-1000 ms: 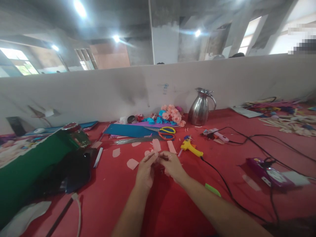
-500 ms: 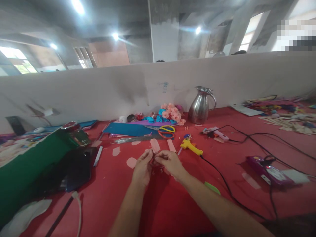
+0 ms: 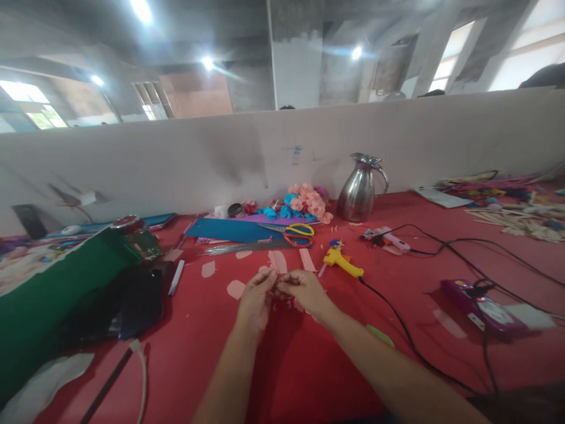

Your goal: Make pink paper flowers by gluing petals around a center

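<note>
My left hand (image 3: 257, 294) and my right hand (image 3: 306, 290) meet over the middle of the red table, fingers pinched together. A small piece of pink paper (image 3: 274, 261) shows at the left thumb tip; most of what the fingers hold is hidden. Around my hands lie cut pink paper pieces, among them a petal shape (image 3: 235, 290) to the left and a pink strip (image 3: 308, 259) just beyond the right hand. A yellow glue gun (image 3: 343, 262) rests to the right. Scissors with yellow and red handles (image 3: 298, 234) lie farther back on blue sheets (image 3: 220, 230).
Pink and blue paper flowers (image 3: 311, 203) are heaped near the wall beside a steel jug (image 3: 358, 191). Black cords run from a purple power strip (image 3: 483, 306) on the right. At left stand a green box (image 3: 66, 288) and a jar (image 3: 136, 235); a dark phone-like object (image 3: 141, 303) lies nearby.
My fingertips have shifted slightly against each other, and a bit of pink paper now shows more at the left thumb. The view has moved a little; nothing else differs.
</note>
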